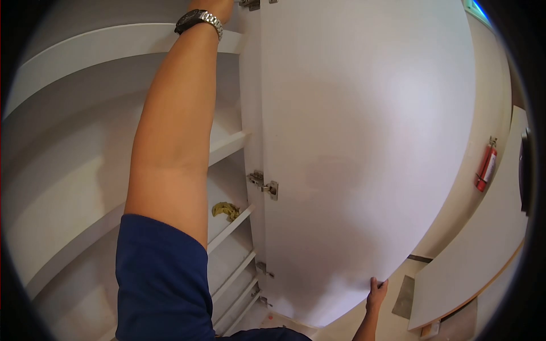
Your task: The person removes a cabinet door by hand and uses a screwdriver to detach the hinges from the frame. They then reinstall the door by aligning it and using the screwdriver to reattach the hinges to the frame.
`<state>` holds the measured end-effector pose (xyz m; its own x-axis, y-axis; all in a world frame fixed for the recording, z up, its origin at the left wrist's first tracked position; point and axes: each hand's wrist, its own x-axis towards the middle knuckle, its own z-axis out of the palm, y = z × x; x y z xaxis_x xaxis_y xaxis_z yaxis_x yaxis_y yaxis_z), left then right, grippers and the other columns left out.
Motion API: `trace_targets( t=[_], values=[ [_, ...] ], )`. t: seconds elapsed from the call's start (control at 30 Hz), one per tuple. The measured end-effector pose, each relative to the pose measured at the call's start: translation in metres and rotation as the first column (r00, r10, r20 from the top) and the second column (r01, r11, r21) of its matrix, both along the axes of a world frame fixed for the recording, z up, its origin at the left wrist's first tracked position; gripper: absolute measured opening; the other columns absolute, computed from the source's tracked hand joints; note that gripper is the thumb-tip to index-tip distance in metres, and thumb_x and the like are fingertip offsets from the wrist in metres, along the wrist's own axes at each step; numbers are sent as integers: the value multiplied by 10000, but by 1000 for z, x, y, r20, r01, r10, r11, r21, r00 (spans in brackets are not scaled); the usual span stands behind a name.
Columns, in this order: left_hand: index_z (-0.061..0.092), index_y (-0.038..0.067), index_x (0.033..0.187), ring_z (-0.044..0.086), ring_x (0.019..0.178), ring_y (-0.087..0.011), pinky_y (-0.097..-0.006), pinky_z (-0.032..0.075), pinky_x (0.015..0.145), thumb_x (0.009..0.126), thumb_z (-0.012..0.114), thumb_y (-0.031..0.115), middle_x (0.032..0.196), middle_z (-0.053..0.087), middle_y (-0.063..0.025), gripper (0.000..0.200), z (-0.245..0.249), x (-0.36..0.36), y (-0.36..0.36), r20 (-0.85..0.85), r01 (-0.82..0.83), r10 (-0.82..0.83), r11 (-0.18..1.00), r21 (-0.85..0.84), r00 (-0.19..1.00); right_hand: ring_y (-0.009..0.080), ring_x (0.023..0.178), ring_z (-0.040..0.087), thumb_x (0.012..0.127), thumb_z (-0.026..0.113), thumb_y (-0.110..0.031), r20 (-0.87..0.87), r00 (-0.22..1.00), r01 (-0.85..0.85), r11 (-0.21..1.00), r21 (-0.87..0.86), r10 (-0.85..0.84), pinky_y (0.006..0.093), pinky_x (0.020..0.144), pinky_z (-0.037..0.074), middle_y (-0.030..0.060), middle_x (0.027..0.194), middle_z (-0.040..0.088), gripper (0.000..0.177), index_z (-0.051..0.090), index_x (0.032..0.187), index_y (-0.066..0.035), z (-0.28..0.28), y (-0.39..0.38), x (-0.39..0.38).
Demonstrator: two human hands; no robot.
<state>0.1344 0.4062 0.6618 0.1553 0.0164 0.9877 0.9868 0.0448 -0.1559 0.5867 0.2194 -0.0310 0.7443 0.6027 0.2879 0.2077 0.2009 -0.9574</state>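
Observation:
A tall white cabinet door (341, 142) stands open on metal hinges (264, 184) to the right of the shelves. Low on its free edge, my right hand (377, 291) grips the door, thumb against the inner face. My left arm, with a watch (199, 23) on the wrist, stretches up across the white cabinet shelves (125, 42). Only the base of my left hand (219, 8) shows near the upper hinge; its fingers lie beyond the top of the view.
A crumpled yellow-green cloth (226, 211) lies on a middle shelf by the hinge side. On the far right wall hangs a red fire extinguisher (485, 166). A white table (472, 256) with a brown edge stands at the lower right, a dark object (524, 170) at its far side.

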Motion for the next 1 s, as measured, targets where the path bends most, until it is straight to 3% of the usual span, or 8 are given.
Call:
trace_targets(
  t=[0.2,0.4,0.5,0.6,0.8,0.9,1.0],
  values=[
    [661,16,922,609,950,-387,-462,499,833,859,475,74,1012,635,-209,204,7,1,7,18,19,-19,1000,-3,1000,105,691,431,849,665,-163,19,1000,-21,997,-79,23,275,661,399,-9,772,503,351,524,1130,-10,-2,-1,8],
    [654,13,920,601,938,-396,-474,495,823,848,484,65,1009,627,-212,192,21,-8,18,-41,3,-3,1000,9,999,101,687,424,844,680,-185,13,999,-32,999,-22,32,270,661,395,-16,762,496,361,532,1123,-11,7,-1,2],
    [655,13,921,598,928,-392,-477,493,811,833,498,57,983,630,-219,185,35,-12,13,-239,-84,80,996,-4,968,115,719,455,842,680,-188,47,998,-29,998,-64,32,283,695,414,3,807,533,376,530,1137,-8,4,-3,8],
    [649,17,909,599,918,-382,-471,496,796,816,508,44,937,636,-211,171,53,-13,24,-329,-84,96,995,52,939,139,772,492,840,678,-186,6,997,-74,994,-86,75,305,743,434,33,881,571,392,525,1151,-3,10,-6,7],
    [633,22,889,615,882,-365,-474,510,755,827,512,57,895,639,-187,140,42,-10,13,-302,-97,107,994,47,947,116,755,446,853,684,-235,6,998,-56,997,49,55,282,722,398,0,834,524,372,536,1123,-26,4,1,7],
    [647,33,872,638,861,-356,-472,524,726,831,522,74,885,653,-177,138,48,-8,22,-358,-76,133,983,169,924,126,799,472,854,686,-237,-20,998,-68,983,-168,65,287,763,407,21,887,553,390,533,1142,-23,12,-8,10],
    [679,49,815,664,824,-336,-453,537,699,817,545,101,854,674,-169,143,48,-6,16,-306,-195,219,975,108,927,124,767,455,827,672,-166,-37,997,-72,997,-38,71,288,736,405,14,872,537,416,523,1177,0,15,-4,6]
  ],
)
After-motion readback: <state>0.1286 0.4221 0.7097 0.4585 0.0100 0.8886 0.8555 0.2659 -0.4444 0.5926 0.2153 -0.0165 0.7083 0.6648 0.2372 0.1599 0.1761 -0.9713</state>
